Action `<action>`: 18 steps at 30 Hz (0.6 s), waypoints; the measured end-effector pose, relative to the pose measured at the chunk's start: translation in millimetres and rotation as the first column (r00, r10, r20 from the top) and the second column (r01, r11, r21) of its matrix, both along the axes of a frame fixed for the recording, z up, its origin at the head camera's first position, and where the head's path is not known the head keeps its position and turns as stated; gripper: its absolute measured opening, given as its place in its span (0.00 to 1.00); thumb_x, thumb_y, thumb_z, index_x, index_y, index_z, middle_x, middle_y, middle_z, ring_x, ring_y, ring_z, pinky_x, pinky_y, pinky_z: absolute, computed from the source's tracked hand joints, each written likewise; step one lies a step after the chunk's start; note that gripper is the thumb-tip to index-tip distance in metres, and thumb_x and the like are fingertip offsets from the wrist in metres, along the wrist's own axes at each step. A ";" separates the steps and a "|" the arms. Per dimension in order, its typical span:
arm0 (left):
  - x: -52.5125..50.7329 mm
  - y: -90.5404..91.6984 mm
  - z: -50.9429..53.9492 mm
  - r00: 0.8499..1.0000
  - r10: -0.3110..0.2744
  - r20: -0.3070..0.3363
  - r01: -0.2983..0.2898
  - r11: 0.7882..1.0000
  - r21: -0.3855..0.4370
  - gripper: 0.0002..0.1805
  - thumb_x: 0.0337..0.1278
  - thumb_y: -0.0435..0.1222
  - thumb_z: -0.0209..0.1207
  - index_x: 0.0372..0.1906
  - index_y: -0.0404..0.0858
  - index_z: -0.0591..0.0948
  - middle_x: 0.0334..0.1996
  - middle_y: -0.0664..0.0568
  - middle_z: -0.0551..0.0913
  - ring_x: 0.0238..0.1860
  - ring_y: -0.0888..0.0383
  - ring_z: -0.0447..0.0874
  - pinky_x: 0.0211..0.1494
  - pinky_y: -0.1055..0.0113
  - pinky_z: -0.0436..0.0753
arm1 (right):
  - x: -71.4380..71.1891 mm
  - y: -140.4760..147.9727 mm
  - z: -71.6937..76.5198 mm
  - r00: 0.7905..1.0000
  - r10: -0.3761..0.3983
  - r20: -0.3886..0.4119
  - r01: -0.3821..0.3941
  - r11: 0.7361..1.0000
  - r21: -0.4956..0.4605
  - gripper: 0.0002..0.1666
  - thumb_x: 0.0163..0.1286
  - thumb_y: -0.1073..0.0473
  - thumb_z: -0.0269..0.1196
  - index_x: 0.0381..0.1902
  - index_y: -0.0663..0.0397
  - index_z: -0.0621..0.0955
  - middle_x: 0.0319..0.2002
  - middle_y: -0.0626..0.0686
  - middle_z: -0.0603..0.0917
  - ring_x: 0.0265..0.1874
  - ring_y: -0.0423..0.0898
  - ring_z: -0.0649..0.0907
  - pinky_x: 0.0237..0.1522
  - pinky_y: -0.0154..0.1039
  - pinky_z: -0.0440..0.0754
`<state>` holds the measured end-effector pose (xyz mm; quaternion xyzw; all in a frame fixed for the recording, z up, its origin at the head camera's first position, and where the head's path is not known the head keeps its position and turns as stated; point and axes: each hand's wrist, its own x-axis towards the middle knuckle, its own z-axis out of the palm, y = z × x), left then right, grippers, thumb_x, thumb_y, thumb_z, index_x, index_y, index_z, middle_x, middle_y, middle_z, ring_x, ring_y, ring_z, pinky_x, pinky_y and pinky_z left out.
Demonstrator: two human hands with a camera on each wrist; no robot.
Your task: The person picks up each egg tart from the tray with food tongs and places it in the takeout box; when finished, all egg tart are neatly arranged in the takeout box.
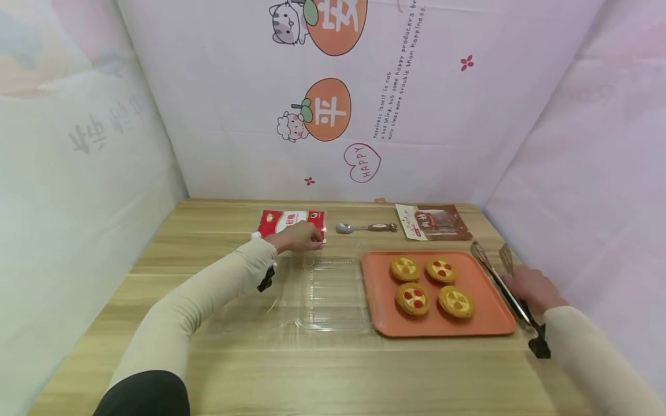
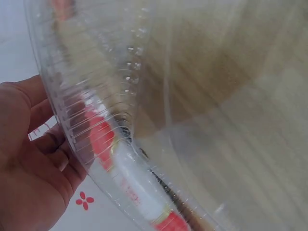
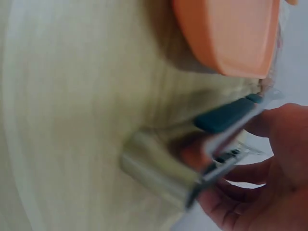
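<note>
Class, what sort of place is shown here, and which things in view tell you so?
Probably a small staged food-preparation booth: printed sheeting stands on three sides of a wood-grain table, which holds an orange tray of tarts and a spoon.

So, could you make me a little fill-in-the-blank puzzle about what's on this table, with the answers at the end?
The tray holds ____ round tarts.
Of the person's two hands, the ____ hand is the one at the tongs.
The spoon lies ____ the red packet and the brown packet.
In the head view, the clear plastic container sits to the ____ of the tray.

Missing words: four; right; between; left.
</note>
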<state>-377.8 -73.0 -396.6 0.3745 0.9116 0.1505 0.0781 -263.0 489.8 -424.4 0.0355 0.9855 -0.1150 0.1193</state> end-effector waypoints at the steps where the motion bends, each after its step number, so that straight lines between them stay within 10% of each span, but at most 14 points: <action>1: -0.1 0.1 -0.7 1.000 -0.003 -0.006 0.003 1.000 0.004 0.09 0.63 0.36 0.62 0.42 0.35 0.88 0.35 0.51 0.87 0.32 0.61 0.77 0.42 0.65 0.80 | -0.1 1.2 -2.8 1.000 -0.003 -0.017 0.003 1.000 0.001 0.27 0.74 0.47 0.45 0.25 0.61 0.77 0.26 0.60 0.79 0.25 0.55 0.79 0.26 0.51 0.75; 11: -2.6 1.2 -10.1 0.999 -0.016 -0.041 0.017 0.999 0.040 0.08 0.64 0.35 0.62 0.39 0.34 0.88 0.32 0.51 0.87 0.30 0.61 0.77 0.39 0.66 0.78 | 4.9 -2.6 -11.0 0.993 -0.072 -0.090 0.068 0.996 -0.050 0.49 0.76 0.34 0.33 0.42 0.82 0.76 0.41 0.80 0.77 0.37 0.73 0.80 0.34 0.59 0.78; 18: -2.6 2.8 -7.1 0.999 0.001 -0.032 0.000 0.999 0.055 0.08 0.64 0.35 0.61 0.38 0.35 0.88 0.31 0.51 0.87 0.28 0.61 0.77 0.36 0.68 0.77 | 2.2 -8.5 -9.3 0.989 -0.143 -0.035 0.139 0.986 -0.096 0.49 0.69 0.26 0.45 0.32 0.74 0.77 0.29 0.67 0.80 0.27 0.57 0.81 0.30 0.52 0.78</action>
